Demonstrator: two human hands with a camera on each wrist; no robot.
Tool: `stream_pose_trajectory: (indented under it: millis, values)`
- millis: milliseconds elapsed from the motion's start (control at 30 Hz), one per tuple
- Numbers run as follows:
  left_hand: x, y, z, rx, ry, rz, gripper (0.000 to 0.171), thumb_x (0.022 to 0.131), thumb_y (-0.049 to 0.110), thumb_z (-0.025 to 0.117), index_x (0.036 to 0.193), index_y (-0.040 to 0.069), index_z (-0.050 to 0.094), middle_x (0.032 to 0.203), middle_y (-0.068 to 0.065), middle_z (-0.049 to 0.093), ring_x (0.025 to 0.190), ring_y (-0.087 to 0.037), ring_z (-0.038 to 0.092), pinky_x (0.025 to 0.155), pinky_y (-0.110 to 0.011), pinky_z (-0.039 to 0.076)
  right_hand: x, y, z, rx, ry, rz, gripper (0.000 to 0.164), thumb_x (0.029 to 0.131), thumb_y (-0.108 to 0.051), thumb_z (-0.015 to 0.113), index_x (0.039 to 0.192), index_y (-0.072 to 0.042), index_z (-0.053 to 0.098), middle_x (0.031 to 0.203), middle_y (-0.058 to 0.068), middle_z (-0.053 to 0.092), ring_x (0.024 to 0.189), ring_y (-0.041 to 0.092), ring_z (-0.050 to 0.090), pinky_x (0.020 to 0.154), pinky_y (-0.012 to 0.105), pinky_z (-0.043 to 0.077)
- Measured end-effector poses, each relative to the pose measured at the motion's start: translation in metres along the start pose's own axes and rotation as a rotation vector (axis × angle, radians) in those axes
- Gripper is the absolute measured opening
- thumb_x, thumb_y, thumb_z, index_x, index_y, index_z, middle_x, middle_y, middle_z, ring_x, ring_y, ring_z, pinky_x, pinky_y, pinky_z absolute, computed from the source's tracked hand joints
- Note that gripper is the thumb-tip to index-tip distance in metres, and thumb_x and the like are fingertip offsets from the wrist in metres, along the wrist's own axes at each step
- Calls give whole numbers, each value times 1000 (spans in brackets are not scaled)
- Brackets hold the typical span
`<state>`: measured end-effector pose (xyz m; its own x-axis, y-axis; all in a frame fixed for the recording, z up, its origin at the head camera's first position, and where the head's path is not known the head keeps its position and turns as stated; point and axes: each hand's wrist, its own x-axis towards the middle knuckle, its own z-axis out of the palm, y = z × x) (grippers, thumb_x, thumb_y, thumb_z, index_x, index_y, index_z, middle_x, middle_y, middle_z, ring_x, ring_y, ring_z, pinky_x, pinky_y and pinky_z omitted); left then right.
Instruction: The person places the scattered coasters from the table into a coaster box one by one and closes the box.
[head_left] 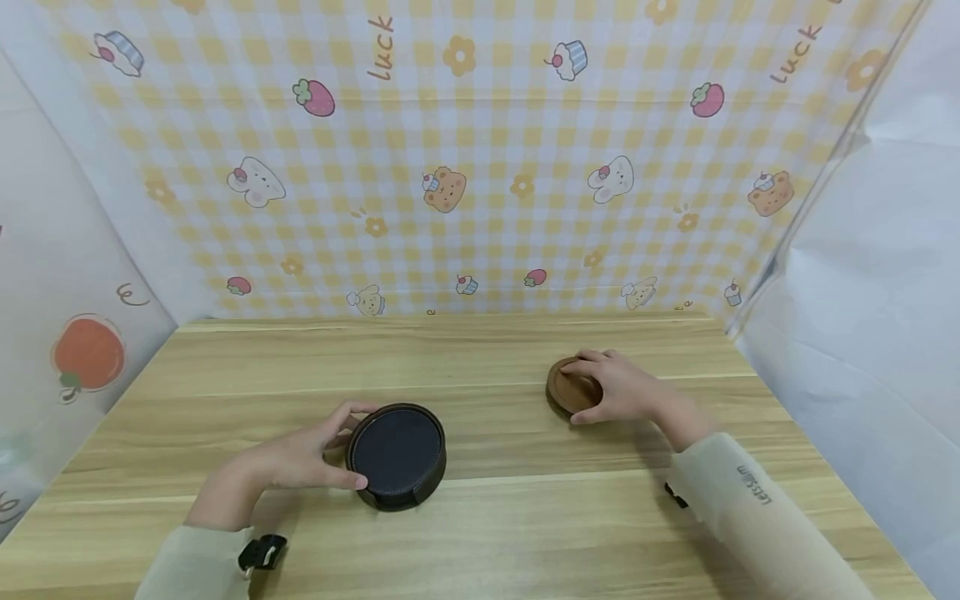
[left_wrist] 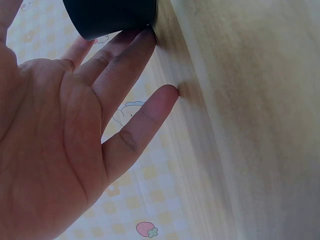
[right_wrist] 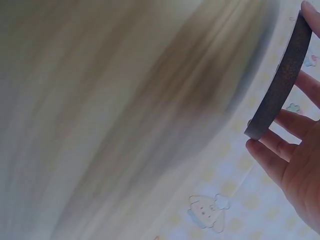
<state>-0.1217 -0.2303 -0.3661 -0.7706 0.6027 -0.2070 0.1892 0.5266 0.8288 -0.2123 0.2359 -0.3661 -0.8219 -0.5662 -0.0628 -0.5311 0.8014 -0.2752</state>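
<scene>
A round black coaster holder stands on the wooden table left of centre, with a black stitched coaster lying flat inside its rim. My left hand grips the holder from the left, thumb at the near rim and index finger at the far side. In the left wrist view, the lower fingers reach under the dark holder wall, and the little finger extends toward the tabletop. Right of centre, my right hand holds a round brown wooden coaster by its edge, fingers and thumb spread around it.
The wood-grain table meets a yellow checked cloth backdrop at its back edge. White sheets hang at the left and right. Black straps sit at both wrists.
</scene>
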Motion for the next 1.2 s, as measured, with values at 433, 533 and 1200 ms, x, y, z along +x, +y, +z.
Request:
stream_pose_trajectory:
  millis: [433, 533, 1200]
  values:
    - [0, -1, 0, -19, -6, -2, 89, 86, 25, 79, 150, 11, 19, 145, -32, 40, 130, -65, 39, 101, -75, 34, 9, -36, -5, 29, 1, -68, 75, 77, -50, 81, 142, -21, 55, 155, 21, 38, 134, 43, 43, 104, 60, 43]
    - [0, 0, 0, -18, -8, 0, 89, 86, 24, 79, 151, 10, 19, 145, -33, 39, 129, -66, 39, 99, -76, 35, 11, -44, -4, 28, -12, -91, 75, 78, -51, 80, 142, -22, 54, 156, 21, 38, 133, 41, 44, 103, 58, 44]
    - [-1, -2, -1, -9, 9, 12, 101, 76, 23, 86, 151, 10, 20, 141, -26, 46, 135, -55, 39, 105, -72, 33, 33, -109, 10, 49, -53, -291, 74, 80, -56, 76, 142, -23, 54, 157, 12, 38, 128, 27, 43, 103, 46, 46]
